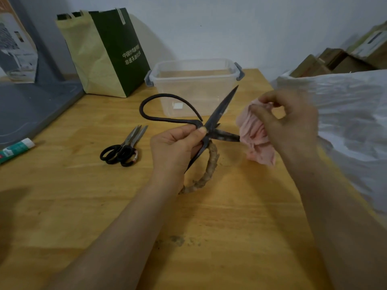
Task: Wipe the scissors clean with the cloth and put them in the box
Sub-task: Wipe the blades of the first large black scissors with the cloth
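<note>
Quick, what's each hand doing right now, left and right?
Left hand: closed, holding the old iron scissors near the pivot, blades apart.
Right hand: closed, pinching the pink cloth at the lower blade's tip.

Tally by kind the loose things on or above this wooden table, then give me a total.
Scissors: 2 (old iron pair, black-handled pair)
Pink cloth: 1
Clear box: 1
Paper bag: 1
Glue stick: 1
Total: 6
</note>
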The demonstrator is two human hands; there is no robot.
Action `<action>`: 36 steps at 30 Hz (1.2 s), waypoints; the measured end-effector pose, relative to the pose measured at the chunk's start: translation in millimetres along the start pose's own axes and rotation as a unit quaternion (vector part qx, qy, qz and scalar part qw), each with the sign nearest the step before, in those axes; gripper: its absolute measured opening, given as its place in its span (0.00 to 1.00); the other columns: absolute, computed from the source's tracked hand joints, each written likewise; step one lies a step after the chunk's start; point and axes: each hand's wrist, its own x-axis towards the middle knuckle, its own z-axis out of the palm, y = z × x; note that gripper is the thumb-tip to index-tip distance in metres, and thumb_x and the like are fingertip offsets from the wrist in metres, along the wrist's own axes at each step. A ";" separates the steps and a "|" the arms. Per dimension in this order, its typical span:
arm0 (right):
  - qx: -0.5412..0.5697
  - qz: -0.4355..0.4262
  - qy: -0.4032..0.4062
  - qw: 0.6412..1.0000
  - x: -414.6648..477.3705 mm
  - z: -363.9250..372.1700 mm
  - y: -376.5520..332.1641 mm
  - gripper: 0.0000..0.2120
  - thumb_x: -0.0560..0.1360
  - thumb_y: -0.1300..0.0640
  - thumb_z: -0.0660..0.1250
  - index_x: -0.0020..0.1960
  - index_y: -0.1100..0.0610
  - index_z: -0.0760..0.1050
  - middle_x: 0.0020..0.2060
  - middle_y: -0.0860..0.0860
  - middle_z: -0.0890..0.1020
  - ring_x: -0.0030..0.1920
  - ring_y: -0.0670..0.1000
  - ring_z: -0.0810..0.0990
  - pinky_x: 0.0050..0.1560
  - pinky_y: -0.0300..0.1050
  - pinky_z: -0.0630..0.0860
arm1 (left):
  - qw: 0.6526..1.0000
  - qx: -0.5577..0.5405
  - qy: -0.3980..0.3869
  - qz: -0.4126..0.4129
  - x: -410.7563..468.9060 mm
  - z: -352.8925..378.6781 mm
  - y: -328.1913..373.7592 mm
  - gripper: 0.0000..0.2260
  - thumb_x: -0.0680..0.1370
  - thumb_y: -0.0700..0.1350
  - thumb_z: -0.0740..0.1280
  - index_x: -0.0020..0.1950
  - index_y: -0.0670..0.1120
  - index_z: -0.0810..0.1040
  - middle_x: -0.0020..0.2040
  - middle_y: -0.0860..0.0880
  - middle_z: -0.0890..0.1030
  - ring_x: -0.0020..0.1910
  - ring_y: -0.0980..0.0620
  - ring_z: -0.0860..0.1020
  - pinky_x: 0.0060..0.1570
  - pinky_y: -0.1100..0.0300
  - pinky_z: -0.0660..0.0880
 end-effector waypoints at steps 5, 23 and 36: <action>0.130 0.011 -0.135 0.982 -19.9 22.5 -19.4 0.04 0.72 0.56 0.72 0.43 0.49 0.78 0.33 0.45 0.80 0.33 0.42 0.78 0.35 0.40 0.75 | 1.000 -0.005 -0.011 -0.003 -2.6 0.6 -2.2 0.03 0.72 0.34 0.72 0.45 0.39 0.82 0.36 0.46 0.85 0.36 0.52 0.84 0.35 0.65 0.78; 0.244 0.210 -0.291 0.901 -15.7 11.3 -24.4 0.05 0.68 0.56 0.75 0.35 0.48 0.83 0.26 0.55 0.81 0.19 0.47 0.71 0.18 0.33 0.63 | 0.998 0.001 -0.056 -0.009 -5.9 0.0 -3.9 0.08 0.72 0.33 0.70 0.37 0.44 0.85 0.36 0.45 0.85 0.35 0.51 0.84 0.34 0.64 0.78; 0.247 0.267 -0.338 0.868 -8.9 2.8 -13.7 0.08 0.57 0.59 0.77 0.34 0.58 0.80 0.24 0.51 0.81 0.21 0.46 0.75 0.20 0.35 0.69 | 0.999 0.011 -0.041 -0.032 -4.7 -0.6 -3.4 0.03 0.71 0.33 0.72 0.39 0.40 0.83 0.37 0.42 0.84 0.34 0.50 0.83 0.32 0.64 0.78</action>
